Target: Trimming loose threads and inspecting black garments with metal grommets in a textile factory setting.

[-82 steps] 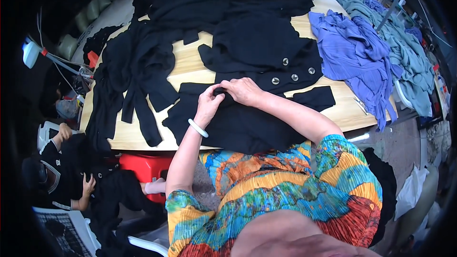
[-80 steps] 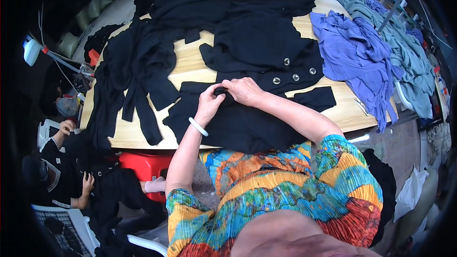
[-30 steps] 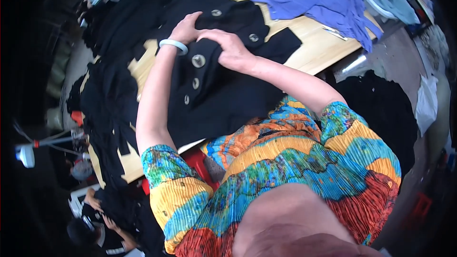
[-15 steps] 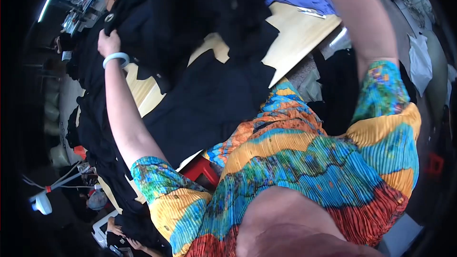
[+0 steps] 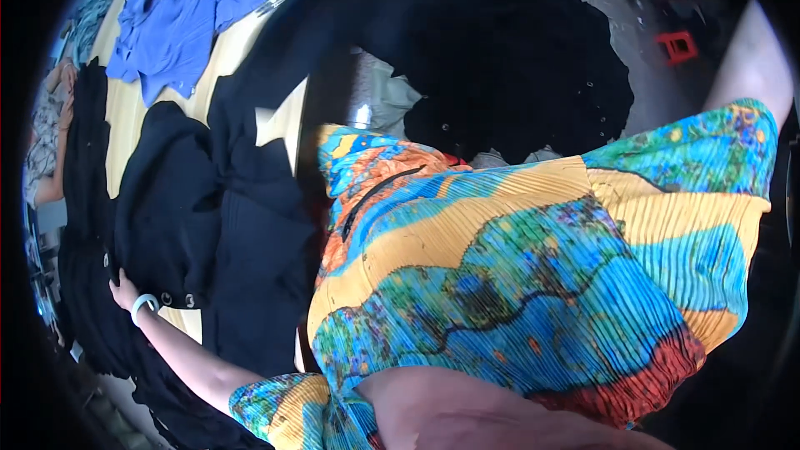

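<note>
A black garment is held at the table's near edge by the left hand.

Nearest, a bright pleated top (image 5: 533,283) fills the view. The left hand (image 5: 122,292), with a pale bracelet (image 5: 143,307) on its wrist, is laid on the black garment (image 5: 167,225); whether its fingers are closed cannot be told. The garment is spread over the wooden table (image 5: 133,117). The right hand is out of view. Farther off, blue clothes (image 5: 196,0) are piled, and another person's arm (image 5: 54,150) is seen at the table's far side.
</note>
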{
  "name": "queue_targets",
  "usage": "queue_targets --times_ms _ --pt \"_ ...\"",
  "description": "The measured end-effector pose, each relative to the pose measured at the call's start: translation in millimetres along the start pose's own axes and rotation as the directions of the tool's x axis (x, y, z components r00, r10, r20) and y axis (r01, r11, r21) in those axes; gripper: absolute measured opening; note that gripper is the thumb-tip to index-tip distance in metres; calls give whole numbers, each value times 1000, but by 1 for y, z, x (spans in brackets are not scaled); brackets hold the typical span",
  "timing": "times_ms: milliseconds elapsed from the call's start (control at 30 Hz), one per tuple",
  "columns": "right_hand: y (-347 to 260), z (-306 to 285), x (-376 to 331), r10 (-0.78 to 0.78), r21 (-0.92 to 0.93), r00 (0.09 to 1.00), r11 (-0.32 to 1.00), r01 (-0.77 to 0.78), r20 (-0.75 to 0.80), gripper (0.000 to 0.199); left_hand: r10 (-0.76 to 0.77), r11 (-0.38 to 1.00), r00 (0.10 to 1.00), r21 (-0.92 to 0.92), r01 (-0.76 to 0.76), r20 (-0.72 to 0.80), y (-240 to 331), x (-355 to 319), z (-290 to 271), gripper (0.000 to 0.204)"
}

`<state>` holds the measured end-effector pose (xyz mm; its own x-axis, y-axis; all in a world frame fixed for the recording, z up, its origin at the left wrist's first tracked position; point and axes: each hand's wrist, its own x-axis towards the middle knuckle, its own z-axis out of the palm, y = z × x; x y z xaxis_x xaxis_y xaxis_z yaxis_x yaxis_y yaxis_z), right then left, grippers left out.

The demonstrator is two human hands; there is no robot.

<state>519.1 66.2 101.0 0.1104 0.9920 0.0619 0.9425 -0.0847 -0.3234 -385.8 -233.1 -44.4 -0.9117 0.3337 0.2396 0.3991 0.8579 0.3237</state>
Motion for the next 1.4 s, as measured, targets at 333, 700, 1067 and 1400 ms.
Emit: queue_targets --times_ms 333,700,1067,1400 --pt "25 30 209 -215 -298 948 913 280 233 53 160 965 987 -205 -160 -17 117 -96 -59 36" --pt "-416 181 -14 -969 531 -175 -243 812 -176 72 591 747 807 -386 -542 11 218 -193 -106 21" --pt "-527 167 -91 -965 649 -213 -259 715 -150 27 397 710 914 -604 -362 -80 177 -218 -69 49" --pt "-590 118 -91 -813 459 -126 -440 772 -569 30 62 778 998 -626 -56 -11 125 -201 -44 39"
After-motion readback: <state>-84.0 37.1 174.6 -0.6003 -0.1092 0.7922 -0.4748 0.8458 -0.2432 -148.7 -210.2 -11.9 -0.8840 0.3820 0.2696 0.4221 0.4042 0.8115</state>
